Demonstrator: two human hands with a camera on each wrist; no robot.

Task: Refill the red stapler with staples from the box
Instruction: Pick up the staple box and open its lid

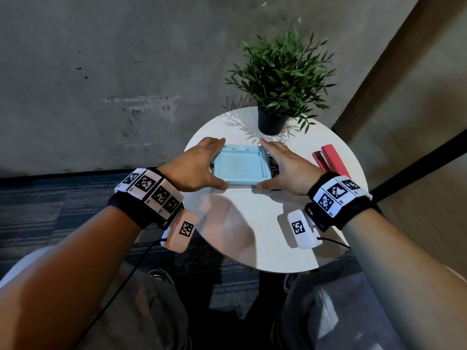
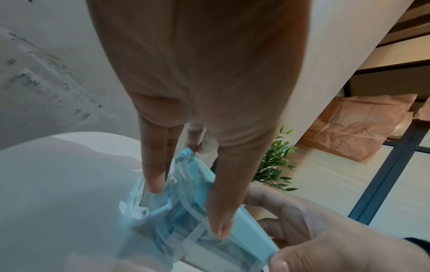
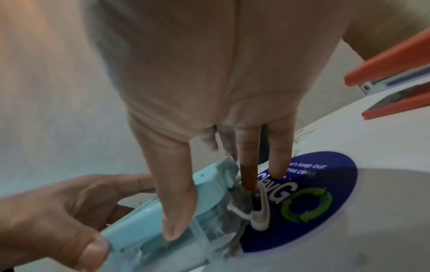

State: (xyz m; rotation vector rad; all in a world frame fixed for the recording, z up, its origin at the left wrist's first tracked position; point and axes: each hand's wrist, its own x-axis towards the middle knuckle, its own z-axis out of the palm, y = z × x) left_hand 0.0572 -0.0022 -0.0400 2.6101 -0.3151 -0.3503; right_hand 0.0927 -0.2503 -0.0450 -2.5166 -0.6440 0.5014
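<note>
A light blue lidded box [image 1: 241, 165] with clear walls sits mid-table. My left hand [image 1: 213, 164] holds its left side, thumb on the near corner and fingers along the far corner. My right hand [image 1: 265, 164] mirrors this on the right side. In the left wrist view the left hand [image 2: 188, 208] has its thumb on the lid's edge and fingers down by a white side clip of the box [image 2: 246, 220]. In the right wrist view the right hand [image 3: 210, 208] does likewise on the box [image 3: 209, 184]. The red stapler [image 1: 328, 160] [image 3: 395, 82] lies hinged open to the right, untouched.
The round white table [image 1: 252, 223] is small, its edges close all around. A potted green plant [image 1: 278, 79] stands just behind the box. A blue round sticker [image 3: 325, 184] lies on the tabletop under the box's right side. A grey wall is behind.
</note>
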